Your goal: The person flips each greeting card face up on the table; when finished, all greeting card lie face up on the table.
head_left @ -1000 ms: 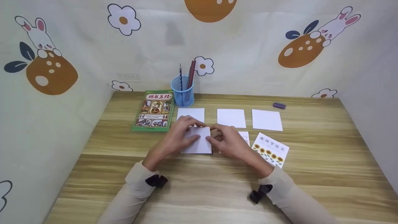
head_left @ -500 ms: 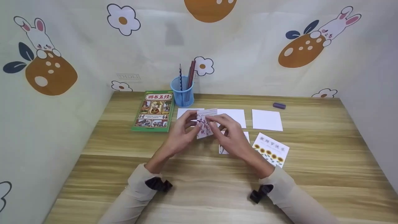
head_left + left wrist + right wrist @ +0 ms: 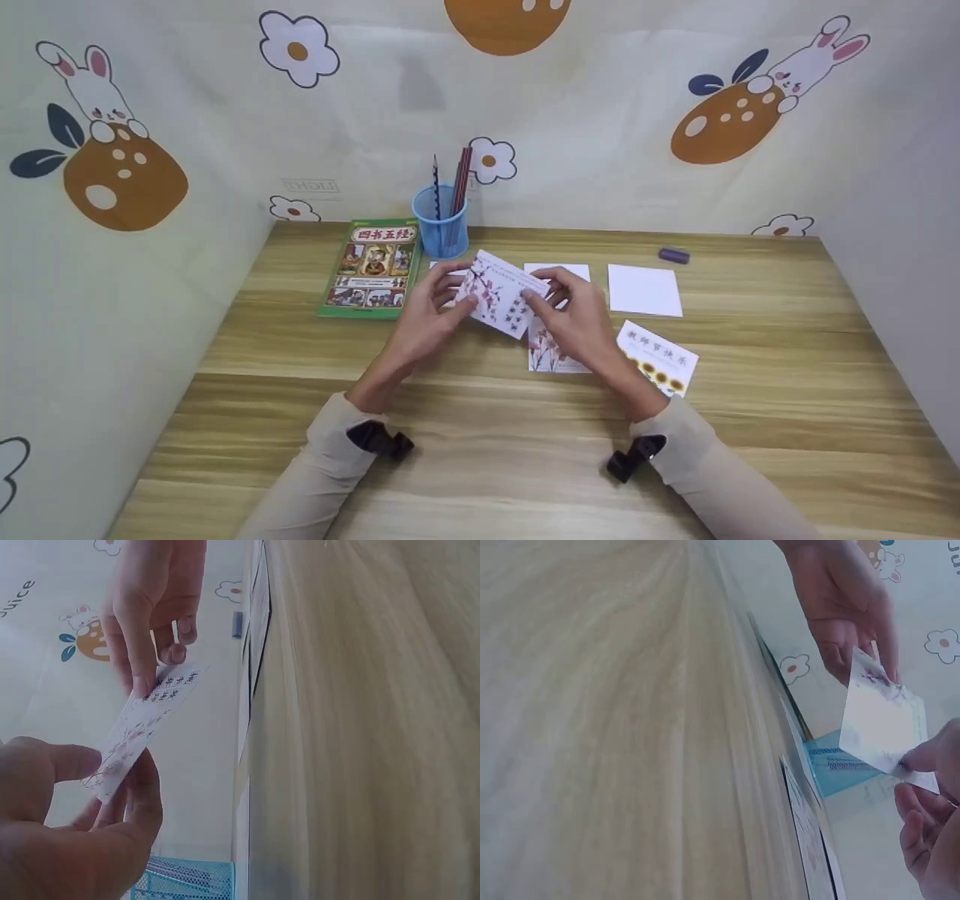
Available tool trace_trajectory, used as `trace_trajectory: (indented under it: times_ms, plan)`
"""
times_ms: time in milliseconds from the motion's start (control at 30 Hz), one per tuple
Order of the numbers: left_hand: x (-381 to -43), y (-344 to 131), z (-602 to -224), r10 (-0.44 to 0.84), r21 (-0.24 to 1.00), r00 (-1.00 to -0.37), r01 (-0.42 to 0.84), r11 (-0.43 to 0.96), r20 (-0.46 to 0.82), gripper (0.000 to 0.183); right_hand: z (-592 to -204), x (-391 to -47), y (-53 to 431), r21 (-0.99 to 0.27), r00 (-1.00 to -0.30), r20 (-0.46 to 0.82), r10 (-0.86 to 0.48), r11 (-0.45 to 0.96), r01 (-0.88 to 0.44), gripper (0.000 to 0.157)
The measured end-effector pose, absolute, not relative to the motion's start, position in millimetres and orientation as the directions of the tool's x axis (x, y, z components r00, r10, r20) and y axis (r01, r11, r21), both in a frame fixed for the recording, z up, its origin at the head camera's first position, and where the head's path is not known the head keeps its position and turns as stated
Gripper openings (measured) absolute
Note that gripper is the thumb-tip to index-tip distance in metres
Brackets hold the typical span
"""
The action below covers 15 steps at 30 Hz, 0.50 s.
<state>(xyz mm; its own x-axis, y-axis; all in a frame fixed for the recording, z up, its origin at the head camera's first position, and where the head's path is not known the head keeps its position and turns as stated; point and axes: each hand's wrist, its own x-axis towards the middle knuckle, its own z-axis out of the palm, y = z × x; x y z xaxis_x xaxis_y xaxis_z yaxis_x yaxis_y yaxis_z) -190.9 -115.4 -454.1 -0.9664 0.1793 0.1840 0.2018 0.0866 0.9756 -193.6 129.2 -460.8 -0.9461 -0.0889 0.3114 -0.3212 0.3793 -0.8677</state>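
Raised above the table is a square greeting card (image 3: 496,296) printed with pink blossom branches and dark characters. My left hand (image 3: 429,315) pinches its left corner, thumb on the printed face and fingers behind. At the opposite side, my right hand (image 3: 583,319) pinches the card the same way. The left wrist view shows the card (image 3: 135,735) tilted between both hands; in the right wrist view, glare whitens part of the card (image 3: 881,720). Under the right hand lies a card with pale orange flowers (image 3: 546,354), partly covered. A sunflower card (image 3: 667,360) lies skewed beside the right wrist.
A blank white card (image 3: 643,290) lies at the back right; two more white cards sit partly hidden behind the hands. A green book (image 3: 371,270) and a blue mesh pen holder (image 3: 441,229) with pencils stand back left. A small purple object (image 3: 673,256) lies at the back right.
The card, lying blank side up on the table, was lifted and turned so its blossom print shows. It now tilts, spread between both hands, and the right hand has shifted slightly right.
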Motion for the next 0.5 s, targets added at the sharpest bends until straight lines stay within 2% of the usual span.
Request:
trace_trajectory:
  times_ms: [167, 333, 400, 500]
  plan:
    - [-192.3, -114.7, -456.0, 0.144, 0.982, -0.972, 0.185, -0.029, 0.187, 0.062, -461.1, -194.0, 130.2, -0.947, -0.976, 0.213, -0.054, 0.234, -0.220, 0.021]
    - [-189.0, -111.7, -452.3, 0.079, 0.960, -0.960, 0.262, -0.098, 0.270, 0.052, -460.7, -191.1, 129.6, -0.952, -0.988, 0.110, -0.112, 0.274, -0.137, 0.023]
    - [-186.9, -110.7, -450.8, 0.125, 0.955, -0.948, 0.283, -0.088, 0.293, 0.053, -460.6, -190.0, 128.9, -0.952, -0.987, 0.076, -0.145, 0.283, -0.115, 0.026]
    - [-183.6, -109.5, -450.8, 0.267, 0.966, -0.928, 0.253, -0.062, 0.260, 0.065, -460.7, -188.6, 127.2, -0.962, -0.979, 0.040, -0.202, 0.256, -0.093, 0.031]
